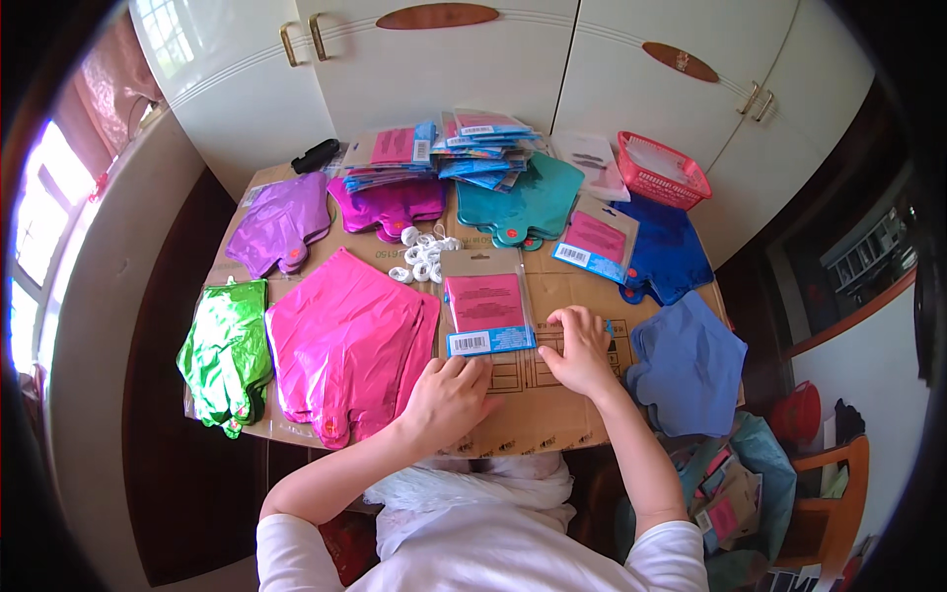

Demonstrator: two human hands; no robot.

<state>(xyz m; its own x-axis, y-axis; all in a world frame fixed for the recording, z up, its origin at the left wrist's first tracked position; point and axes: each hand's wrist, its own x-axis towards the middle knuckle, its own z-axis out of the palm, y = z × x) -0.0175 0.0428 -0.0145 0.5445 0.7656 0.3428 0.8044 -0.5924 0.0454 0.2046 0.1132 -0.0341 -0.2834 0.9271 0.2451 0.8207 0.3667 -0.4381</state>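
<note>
A flat clear packet with a pink insert and a blue barcode strip lies on the cardboard in front of me. My left hand rests just below its lower edge, fingers bent and thumb apart, with nothing visible in it. Beside the packet's lower right corner is my right hand, its fingers curved and spread from the thumb, holding nothing. To the left of the packet lies a stack of shiny pink foil balloons. White ribbon rolls sit just beyond the packet's upper left corner.
Around the cardboard top lie green, purple, magenta, teal, dark blue and light blue foil stacks. Piled packets and a pink basket stand at the back. A bag of packets is lower right.
</note>
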